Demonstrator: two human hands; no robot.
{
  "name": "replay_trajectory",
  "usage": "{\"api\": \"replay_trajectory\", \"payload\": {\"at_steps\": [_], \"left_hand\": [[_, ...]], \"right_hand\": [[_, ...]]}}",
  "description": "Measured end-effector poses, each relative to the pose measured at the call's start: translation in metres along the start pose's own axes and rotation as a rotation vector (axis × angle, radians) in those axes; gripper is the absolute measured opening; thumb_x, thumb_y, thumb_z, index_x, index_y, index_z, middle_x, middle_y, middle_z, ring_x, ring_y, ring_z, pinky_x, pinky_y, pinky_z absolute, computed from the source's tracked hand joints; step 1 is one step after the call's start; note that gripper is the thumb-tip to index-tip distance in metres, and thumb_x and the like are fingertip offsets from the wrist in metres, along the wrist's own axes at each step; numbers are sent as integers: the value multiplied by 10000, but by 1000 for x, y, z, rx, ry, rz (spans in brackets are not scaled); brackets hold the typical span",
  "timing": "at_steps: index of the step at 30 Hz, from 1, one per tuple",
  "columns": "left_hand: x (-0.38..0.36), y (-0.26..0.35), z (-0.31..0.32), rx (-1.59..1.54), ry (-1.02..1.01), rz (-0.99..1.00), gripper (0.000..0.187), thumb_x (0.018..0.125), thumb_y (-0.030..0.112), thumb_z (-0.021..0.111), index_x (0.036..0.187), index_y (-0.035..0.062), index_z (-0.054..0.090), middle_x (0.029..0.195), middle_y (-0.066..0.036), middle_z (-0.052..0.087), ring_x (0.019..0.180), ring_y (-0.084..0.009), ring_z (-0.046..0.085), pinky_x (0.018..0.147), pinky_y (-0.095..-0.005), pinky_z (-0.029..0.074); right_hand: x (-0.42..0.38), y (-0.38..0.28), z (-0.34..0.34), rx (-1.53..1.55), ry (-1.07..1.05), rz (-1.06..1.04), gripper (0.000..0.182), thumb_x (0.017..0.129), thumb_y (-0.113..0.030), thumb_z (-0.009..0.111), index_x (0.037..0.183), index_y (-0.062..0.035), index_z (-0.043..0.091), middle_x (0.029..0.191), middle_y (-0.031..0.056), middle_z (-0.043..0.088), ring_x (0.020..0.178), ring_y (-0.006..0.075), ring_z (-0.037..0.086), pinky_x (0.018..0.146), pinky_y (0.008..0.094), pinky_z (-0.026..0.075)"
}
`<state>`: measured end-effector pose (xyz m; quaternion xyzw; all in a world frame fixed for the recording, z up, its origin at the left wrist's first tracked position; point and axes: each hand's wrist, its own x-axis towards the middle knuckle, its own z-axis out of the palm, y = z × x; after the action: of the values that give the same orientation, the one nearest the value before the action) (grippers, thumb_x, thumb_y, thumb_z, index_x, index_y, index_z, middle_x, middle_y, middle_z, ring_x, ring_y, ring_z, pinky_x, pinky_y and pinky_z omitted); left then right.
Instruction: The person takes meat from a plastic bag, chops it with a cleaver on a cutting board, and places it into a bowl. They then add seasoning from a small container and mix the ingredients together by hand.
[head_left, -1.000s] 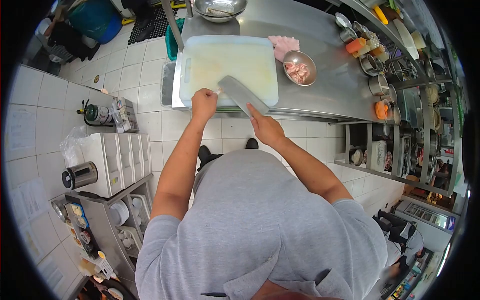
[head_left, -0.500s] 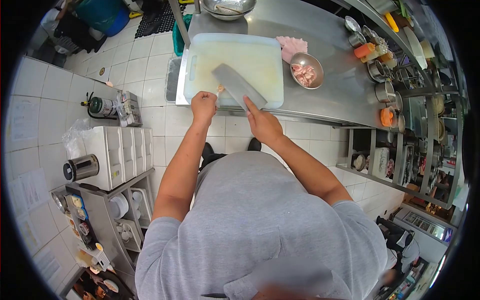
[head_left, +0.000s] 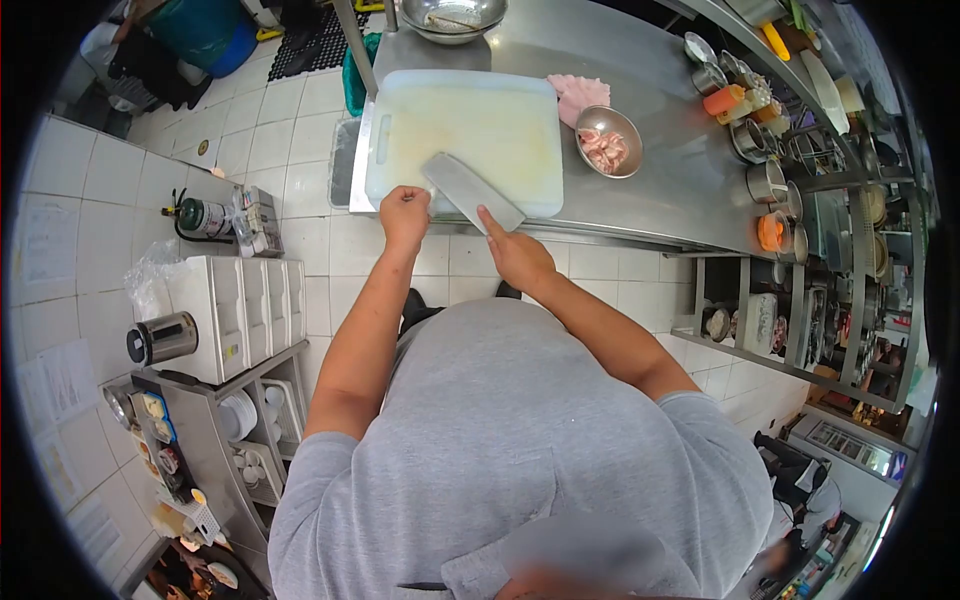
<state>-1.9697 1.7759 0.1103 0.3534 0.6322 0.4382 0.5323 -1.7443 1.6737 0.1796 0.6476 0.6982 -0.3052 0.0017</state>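
Note:
A broad-bladed cleaver (head_left: 468,190) is gripped in my right hand (head_left: 522,260), with the index finger stretched along the blade. Its blade lies slantwise over the front part of the white cutting board (head_left: 400,150). My left hand (head_left: 405,215) is closed in a pinch at the board's front left edge, just left of the blade tip. Whatever its fingers hold is too small or hidden to make out. To the right of the board stands a metal bowl (head_left: 632,150) holding pale pink meat pieces (head_left: 602,148).
Behind that bowl lies a pink cloth (head_left: 580,97) on the steel table (head_left: 680,190). Metal bowls (head_left: 455,20) are stacked at the back left. Along the right side are sauce bottles (head_left: 724,100) and small pots (head_left: 766,183). A grey bin (head_left: 344,160) stands left of the table.
The cleaver has shifted slightly down and left, its blade lying flatter. The small piece of meat seen by my left fingers is out of sight. My left hand has barely moved.

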Motion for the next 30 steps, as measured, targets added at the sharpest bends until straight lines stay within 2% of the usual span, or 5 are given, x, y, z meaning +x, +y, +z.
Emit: {"api": "replay_trajectory", "payload": {"at_steps": [13, 15, 18, 28, 30], "left_hand": [[-4, -6, -4, 258, 23, 168, 205, 960, 130, 807, 1070, -36, 761, 812, -112, 733, 653, -176, 706, 574, -338, 545], [-14, 1, -5, 462, 41, 408, 304, 919, 194, 822, 1131, -17, 772, 965, -224, 801, 805, -340, 760, 798, -458, 597], [-27, 9, -3, 555, 80, 628, 340, 930, 209, 822, 1183, -8, 754, 996, -241, 785, 842, -428, 754, 813, -519, 598], [-11, -1, 3, 837, -8, 706, 230, 937, 157, 784, 1099, -5, 765, 931, -258, 742, 798, -448, 724, 729, -519, 587], [-3, -3, 6, 454, -47, 594, 152, 950, 120, 758, 972, -30, 764, 788, -201, 729, 646, -339, 692, 600, -442, 544]], "right_hand": [[-14, 3, 1, 84, 53, 7, 631, 1188, -320, 481, 1786, -298, 279, 920, 289, 751, 846, 496, 738, 793, 631, 567], [-13, 15, 1, 140, 96, 3, 638, 1187, -323, 484, 1787, -300, 269, 928, 293, 755, 861, 503, 743, 808, 632, 571], [-23, 24, -2, 138, 123, 82, 641, 1186, -327, 486, 1787, -299, 269, 941, 309, 758, 890, 517, 749, 839, 633, 575], [-24, 29, 0, 141, 143, 57, 628, 1181, -321, 488, 1779, -287, 300, 932, 308, 759, 866, 522, 737, 831, 635, 573], [-30, 24, 1, 142, 192, 18, 624, 1181, -325, 487, 1777, -296, 306, 934, 293, 760, 857, 514, 734, 818, 639, 567]]}}
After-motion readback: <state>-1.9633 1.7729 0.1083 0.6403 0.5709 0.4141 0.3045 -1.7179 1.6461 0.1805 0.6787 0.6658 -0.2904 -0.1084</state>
